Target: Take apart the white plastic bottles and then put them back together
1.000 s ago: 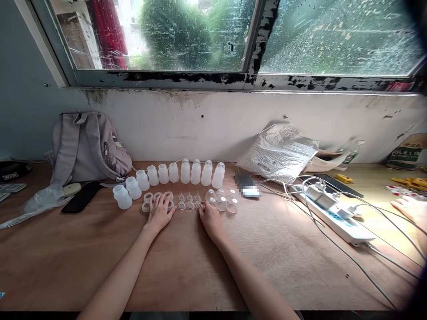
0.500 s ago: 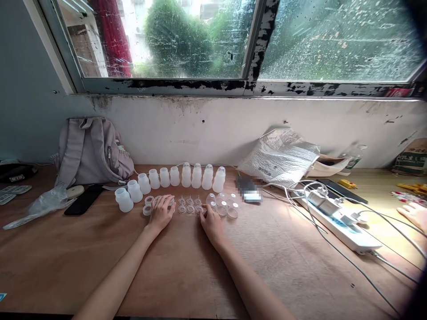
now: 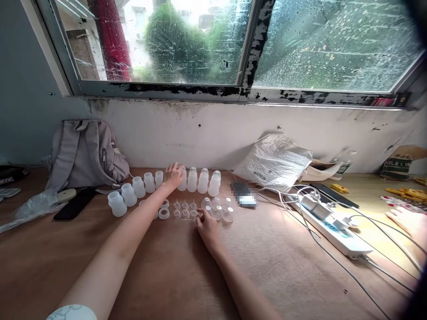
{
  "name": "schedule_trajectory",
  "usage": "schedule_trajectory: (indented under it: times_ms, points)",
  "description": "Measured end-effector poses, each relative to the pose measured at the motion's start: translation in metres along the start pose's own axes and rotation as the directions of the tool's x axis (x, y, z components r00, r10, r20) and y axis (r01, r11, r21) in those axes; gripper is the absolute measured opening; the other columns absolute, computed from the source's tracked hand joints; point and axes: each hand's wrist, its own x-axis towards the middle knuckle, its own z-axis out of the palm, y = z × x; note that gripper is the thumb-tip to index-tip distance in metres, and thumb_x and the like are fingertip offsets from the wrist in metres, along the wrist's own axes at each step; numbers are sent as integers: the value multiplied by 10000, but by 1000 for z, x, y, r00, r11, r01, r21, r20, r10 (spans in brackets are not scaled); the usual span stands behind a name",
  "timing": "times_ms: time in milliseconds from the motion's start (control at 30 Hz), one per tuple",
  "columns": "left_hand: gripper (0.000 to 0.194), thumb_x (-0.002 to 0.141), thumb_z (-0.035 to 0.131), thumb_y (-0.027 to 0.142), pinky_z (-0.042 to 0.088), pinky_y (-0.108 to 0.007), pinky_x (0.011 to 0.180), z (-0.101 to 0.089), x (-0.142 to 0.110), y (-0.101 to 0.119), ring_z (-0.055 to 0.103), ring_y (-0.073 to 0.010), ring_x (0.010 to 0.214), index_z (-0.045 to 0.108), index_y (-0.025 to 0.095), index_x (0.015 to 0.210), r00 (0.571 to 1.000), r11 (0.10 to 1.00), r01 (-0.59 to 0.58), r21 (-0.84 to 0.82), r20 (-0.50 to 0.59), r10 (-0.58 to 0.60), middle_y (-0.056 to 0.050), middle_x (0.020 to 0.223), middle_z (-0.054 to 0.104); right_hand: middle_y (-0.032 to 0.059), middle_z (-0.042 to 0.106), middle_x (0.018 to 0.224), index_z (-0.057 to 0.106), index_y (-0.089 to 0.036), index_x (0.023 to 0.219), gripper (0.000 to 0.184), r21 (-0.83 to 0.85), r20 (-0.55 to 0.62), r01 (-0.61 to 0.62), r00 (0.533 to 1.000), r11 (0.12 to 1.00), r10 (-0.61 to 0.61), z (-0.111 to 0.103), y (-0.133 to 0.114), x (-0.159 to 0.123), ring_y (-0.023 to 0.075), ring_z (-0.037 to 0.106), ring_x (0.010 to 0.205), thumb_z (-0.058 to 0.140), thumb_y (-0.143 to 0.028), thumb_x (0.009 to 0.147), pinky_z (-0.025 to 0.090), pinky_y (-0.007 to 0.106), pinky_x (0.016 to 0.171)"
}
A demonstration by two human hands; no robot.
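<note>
While a peeling window frame (image 3: 160,89) overlooks the wooden tabletop (image 3: 300,275), the left hand (image 3: 173,176) is at the bottles (image 3: 192,181), the right hand (image 3: 207,227) beside clear caps (image 3: 227,217); their grip I cannot tell.

Open bottles (image 3: 117,205) and capped bottles (image 3: 203,183), upright in one curved row.
All frosted white: wide-mouthed and squat at left, four with clear domed tops at right. Laid out in front: pale rings (image 3: 163,214), partly hidden; just right of these, two rows of small clear pieces (image 3: 185,206), pointed tips up at the back; farthest right, loose clear domed caps (image 3: 228,217), close together.
</note>
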Motion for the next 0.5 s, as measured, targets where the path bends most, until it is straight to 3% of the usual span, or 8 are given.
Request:
schedule_trajectory:
  times_ms: [167,267,400,500]
  points:
    - [324,811,401,356,387,-330,712,1,-7,3,540,-243,844,495,174,1063,999,999,45,-17,-7,-45,-97,881,599,35,642,675,575,-167,972,289,17,7,10,1000,1000,-10,-1,-3,-1,155,575,593,401,-191,743,407,245,604]
    - [305,818,390,384,383,-325,753,-14,-19,5,539,-225,860,511,194,1025,989,995,58,-81,-132,-68,-76,877,597,30,640,657,582,-171,956,279,32,-16,16,1000,999,-15,-4,-6,-1,153,571,579,398,-204,748,404,246,597]
    - [289,827,392,362,379,-297,839,-43,-54,14,509,-178,945,467,206,1058,914,951,18,-309,-381,-141,-56,1016,551,36,643,679,585,-172,938,268,70,-74,21,997,997,-16,-10,-13,-2,149,569,572,388,-221,763,398,242,578]
    - [259,831,398,316,385,-307,865,-51,-97,25,490,-170,982,451,208,1060,862,898,-13,-439,-459,-212,-62,1038,517,35,638,674,586,-171,923,261,96,-98,17,995,995,-8,-14,-17,-3,144,559,560,379,-233,776,394,238,563]
